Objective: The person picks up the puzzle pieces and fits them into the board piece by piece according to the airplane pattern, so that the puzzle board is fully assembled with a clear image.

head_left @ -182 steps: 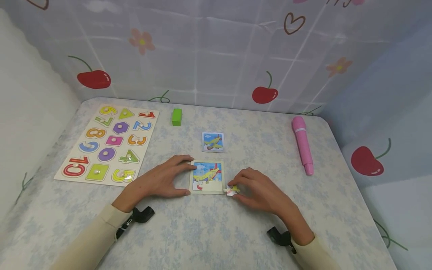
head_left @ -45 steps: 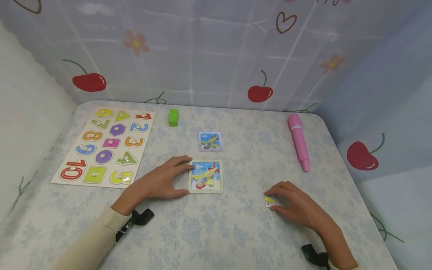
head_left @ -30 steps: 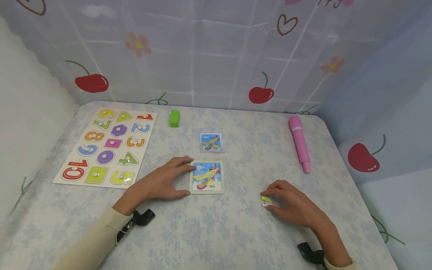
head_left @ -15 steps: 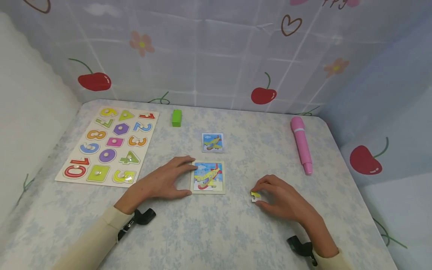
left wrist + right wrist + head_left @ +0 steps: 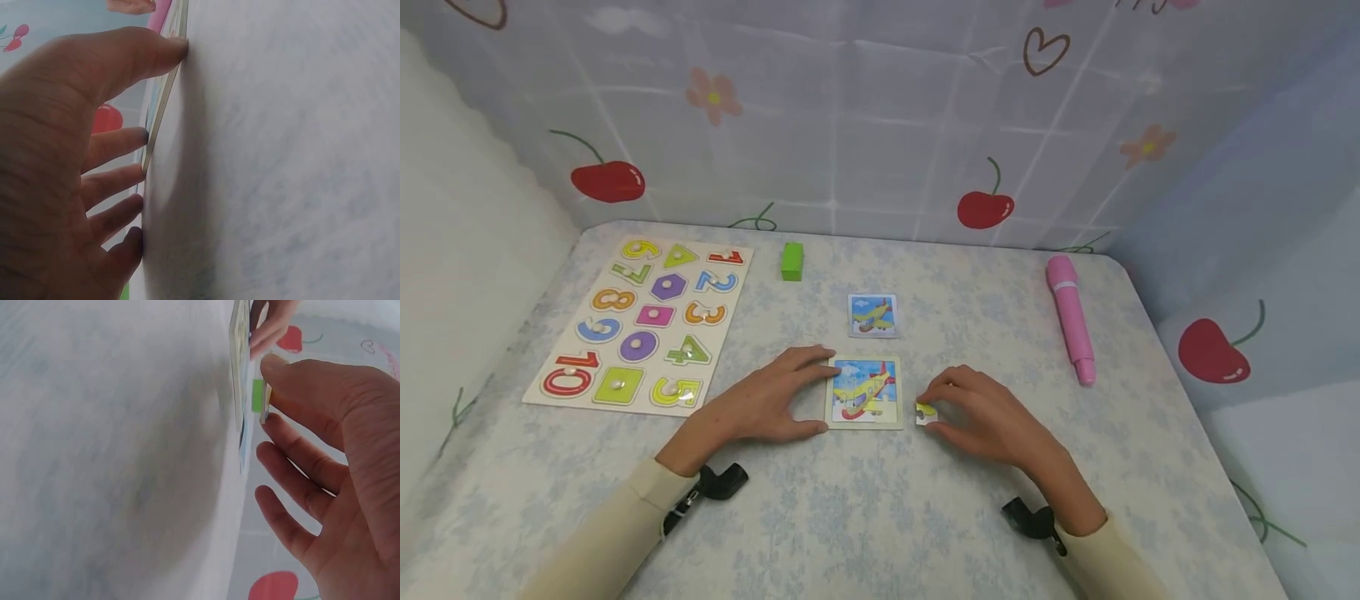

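Note:
A small jigsaw piece (image 5: 927, 414), yellow and white, is pinched between thumb and index finger of my right hand (image 5: 981, 417). In the right wrist view the piece (image 5: 265, 403) stands edge-on between those fingertips, the other fingers spread. Just left of it lies a square jigsaw board (image 5: 901, 392) with a yellow and red airplane picture; its lower right corner shows a pale patch. My left hand (image 5: 763, 400) rests at the board's left edge, thumb at the lower corner and fingertips at the upper part. The left wrist view shows those fingers touching the board's edge (image 5: 164, 103).
Behind the board lies a small airplane picture card (image 5: 873, 316). A green block (image 5: 792, 262) stands farther back. On the left is a number and shape peg board (image 5: 658, 342). A pink pen-shaped stick (image 5: 1071, 321) lies on the right. A printed curtain (image 5: 850, 125) closes the back.
Six seconds ago my right hand held another piece; a piece with the red nose now fills the board's lower left. The right hand brought a new piece leftward to the board. The left hand stayed.

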Tool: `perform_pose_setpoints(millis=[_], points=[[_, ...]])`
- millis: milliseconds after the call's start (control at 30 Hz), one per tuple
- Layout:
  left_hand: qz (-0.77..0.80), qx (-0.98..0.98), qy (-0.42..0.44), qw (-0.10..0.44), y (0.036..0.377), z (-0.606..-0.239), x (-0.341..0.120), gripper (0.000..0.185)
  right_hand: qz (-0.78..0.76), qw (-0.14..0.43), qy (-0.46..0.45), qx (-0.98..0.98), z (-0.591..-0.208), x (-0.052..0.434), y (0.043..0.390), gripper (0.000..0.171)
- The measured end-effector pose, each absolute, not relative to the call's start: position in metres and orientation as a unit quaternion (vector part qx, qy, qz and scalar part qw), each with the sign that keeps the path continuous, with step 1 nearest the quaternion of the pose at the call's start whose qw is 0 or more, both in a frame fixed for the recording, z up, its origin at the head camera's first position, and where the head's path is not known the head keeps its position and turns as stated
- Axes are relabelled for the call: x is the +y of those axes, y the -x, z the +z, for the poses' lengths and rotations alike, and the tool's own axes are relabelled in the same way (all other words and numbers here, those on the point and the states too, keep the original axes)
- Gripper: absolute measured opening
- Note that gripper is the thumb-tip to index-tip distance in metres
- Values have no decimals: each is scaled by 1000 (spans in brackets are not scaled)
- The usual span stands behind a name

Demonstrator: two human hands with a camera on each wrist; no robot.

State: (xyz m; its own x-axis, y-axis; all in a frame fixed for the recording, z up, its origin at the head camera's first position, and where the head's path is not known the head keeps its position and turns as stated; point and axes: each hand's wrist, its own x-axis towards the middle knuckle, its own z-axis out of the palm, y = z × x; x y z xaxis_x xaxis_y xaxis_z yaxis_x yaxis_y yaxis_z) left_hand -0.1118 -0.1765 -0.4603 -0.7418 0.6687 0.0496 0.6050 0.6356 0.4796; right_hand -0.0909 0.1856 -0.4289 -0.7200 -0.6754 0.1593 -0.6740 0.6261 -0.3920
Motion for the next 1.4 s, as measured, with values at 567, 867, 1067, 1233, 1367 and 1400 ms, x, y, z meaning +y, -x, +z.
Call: perform_pose_setpoints(millis=[567, 867, 1067, 1233, 1367, 1400], points=[[248, 902, -348, 70, 112, -459, -176, 75, -199, 10, 407, 892, -436, 143, 105, 27], [249, 902, -345, 72, 111, -458, -175, 75, -184, 9, 412, 892, -441, 136, 107, 24], [250, 902, -344, 75, 111, -458, -175, 75, -188, 18, 410, 893, -442, 133, 106, 25], [249, 902, -346, 69, 111, -458, -176, 75, -188, 24, 402, 896, -441, 132, 106, 26], [250, 901, -348, 69, 112, -458, -175, 75, -188, 25, 400, 897, -440, 133, 105, 25], [250, 901, -348, 70, 112, -458, -175, 75, -188, 25, 402, 896, -440, 133, 105, 25]])
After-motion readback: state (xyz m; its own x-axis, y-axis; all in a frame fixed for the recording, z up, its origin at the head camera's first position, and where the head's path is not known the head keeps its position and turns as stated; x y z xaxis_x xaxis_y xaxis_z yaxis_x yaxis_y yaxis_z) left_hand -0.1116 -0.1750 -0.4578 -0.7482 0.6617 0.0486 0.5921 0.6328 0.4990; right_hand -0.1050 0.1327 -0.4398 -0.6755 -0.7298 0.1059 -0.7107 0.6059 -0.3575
